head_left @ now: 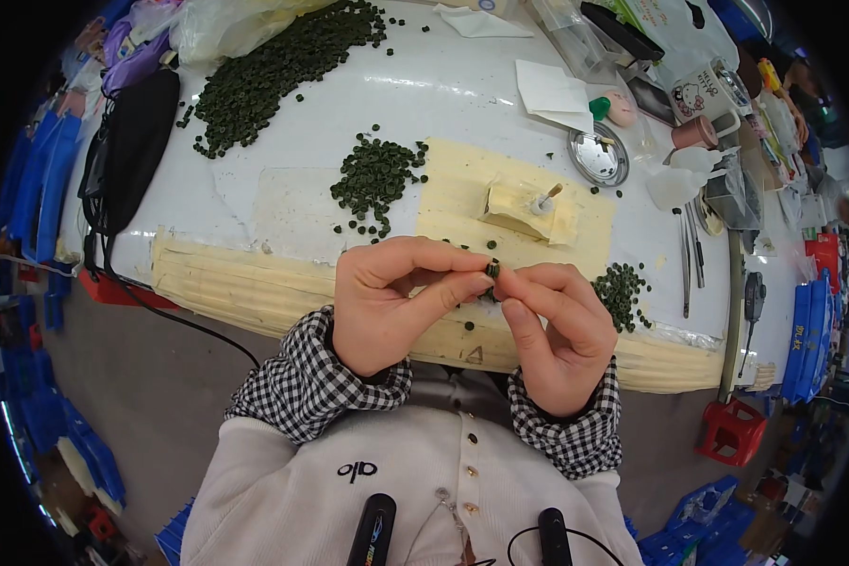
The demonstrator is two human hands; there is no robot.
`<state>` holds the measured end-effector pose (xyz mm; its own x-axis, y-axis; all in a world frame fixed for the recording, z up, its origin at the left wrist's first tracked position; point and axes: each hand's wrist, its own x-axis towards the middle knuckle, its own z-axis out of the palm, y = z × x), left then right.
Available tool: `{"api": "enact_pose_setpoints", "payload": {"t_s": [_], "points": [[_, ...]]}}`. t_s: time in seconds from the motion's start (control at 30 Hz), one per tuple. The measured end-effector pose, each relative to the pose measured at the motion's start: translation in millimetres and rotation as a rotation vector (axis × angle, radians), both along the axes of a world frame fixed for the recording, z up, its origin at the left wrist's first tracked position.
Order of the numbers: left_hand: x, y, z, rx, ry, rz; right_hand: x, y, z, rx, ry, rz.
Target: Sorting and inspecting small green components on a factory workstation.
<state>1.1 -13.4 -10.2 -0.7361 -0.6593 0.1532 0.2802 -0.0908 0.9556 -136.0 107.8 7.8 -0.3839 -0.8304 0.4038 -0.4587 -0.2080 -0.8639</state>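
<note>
My left hand (382, 302) pinches a small dark green round piece (492, 270) between thumb and forefinger, above the table's near edge. Close by on the right, my right hand (561, 330) is curled, its forefinger tip against that same piece. Whether its thumb and finger grip something else is hidden. A few loose green pieces lie beneath the hands. Just beyond the left hand is a small heap of green pieces (373, 179), and another small heap (620, 294) lies beside the right hand. A tape-covered block (524, 209) with a short upright peg stands behind the fingers.
A large heap of green pieces (278, 71) spreads at the far left, near a black pouch (141, 151). At the right are a round metal dish (598, 155), white paper (552, 92), tweezers (684, 264), a cup (703, 92) and a red stool (732, 432).
</note>
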Motion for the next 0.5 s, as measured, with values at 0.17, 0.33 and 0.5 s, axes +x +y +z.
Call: {"api": "enact_pose_setpoints", "payload": {"t_s": [0.17, 0.33, 0.5], "points": [[0.4, -0.9, 0.4, 0.006, 0.011, -0.015, -1.6, -0.5, 5.5, 0.017, 0.078, 0.020], [0.9, -1.7, 0.3, 0.010, 0.015, -0.028, -5.3, -0.4, 4.6, 0.007, 0.134, 0.045], [0.8, -2.3, -1.7, 0.044, 0.025, -0.042, -6.2, -1.8, 3.9, -0.022, 0.198, 0.046]]}}
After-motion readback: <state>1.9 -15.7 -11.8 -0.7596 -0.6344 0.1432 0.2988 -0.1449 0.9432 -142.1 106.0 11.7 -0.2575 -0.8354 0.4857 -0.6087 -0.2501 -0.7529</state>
